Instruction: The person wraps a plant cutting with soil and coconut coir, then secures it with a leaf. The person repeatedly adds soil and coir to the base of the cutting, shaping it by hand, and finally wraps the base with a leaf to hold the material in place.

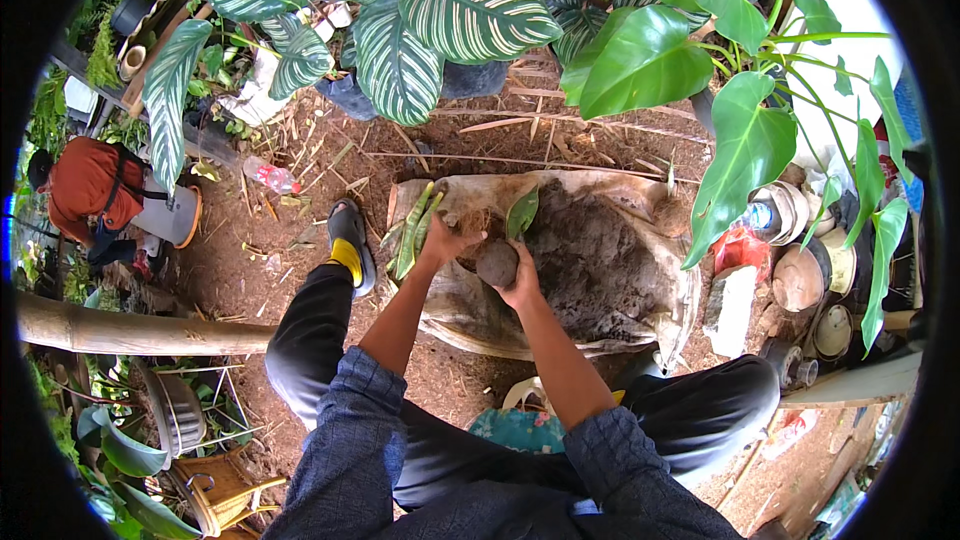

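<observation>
My right hand [523, 275] is closed around a rounded ball of dark soil [497, 262]. A single green leaf [523, 211] stands just beyond the ball; whether it grows from it is hidden. Close by on the left, my left hand [444, 241] has its thumb stretched toward the ball. Brown fibre [474, 222] shows between that thumb and the fingers, and I cannot tell whether it is gripped. Long green mottled leaves [411, 231] lie beside the left hand. Beneath both hands is a worn, pale sack [450, 307] bearing a heap of dark soil [600, 262].
Striped-leaf potted plants [480, 11] and broad green leaves [649, 67] overhang the far side. A white block [731, 311] and several pots [799, 279] stand right. A bamboo pole [150, 326] reaches in from the left; farther off, a person [97, 187] bends over.
</observation>
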Demonstrator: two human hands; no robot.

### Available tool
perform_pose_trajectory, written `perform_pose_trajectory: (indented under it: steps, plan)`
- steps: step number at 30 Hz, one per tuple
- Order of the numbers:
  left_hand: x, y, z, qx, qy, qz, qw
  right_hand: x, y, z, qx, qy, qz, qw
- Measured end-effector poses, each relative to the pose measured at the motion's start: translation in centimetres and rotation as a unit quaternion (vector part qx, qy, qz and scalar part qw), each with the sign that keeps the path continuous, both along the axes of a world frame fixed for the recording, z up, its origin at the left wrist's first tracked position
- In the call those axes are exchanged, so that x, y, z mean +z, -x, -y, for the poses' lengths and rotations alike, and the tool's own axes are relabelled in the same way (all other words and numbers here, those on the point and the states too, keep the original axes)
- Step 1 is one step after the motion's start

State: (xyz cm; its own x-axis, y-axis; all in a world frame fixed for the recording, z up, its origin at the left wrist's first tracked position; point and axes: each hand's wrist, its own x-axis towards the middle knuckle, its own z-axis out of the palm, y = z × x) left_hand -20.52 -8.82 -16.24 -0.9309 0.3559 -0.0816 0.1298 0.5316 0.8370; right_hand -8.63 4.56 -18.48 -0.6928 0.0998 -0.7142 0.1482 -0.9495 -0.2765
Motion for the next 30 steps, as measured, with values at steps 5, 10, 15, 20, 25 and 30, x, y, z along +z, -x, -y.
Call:
perform_pose_trajectory:
  steps: [5, 10, 15, 20, 25, 30]
  plan:
    - [-1.7, -0.2, 0.3, -0.116, 0.097, -0.012, 0.988, 1.1, -1.0, 0.0, -0.017, -0.03, -0.037, 0.999]
    - [-2.5, -0.8, -0.6, -0.042, 0.09, -0.009, 0.995, 0.9, -1.2, 0.4, -0.008, -0.031, -0.042, 0.999]
    - [0.0, -1.0, -0.6, -0.019, 0.109, 0.033, 0.993, -0.7, -0.3, 0.6, 0.012, 0.027, -0.003, 1.0]
    - [2.7, -0.7, -0.4, -0.03, 0.021, 0.029, 0.999, -1.3, 0.4, 0.4, 0.022, 0.003, -0.009, 1.0]
    - [4.4, -0.3, -0.1, -0.058, 0.052, -0.002, 0.997, -1.1, 1.0, 0.0, 0.029, -0.012, 0.01, 0.999]
    - [7.6, -0.8, 0.0, -0.079, 0.124, -0.021, 0.989, -0.7, 1.1, -0.1, 0.031, -0.013, 0.016, 0.999]
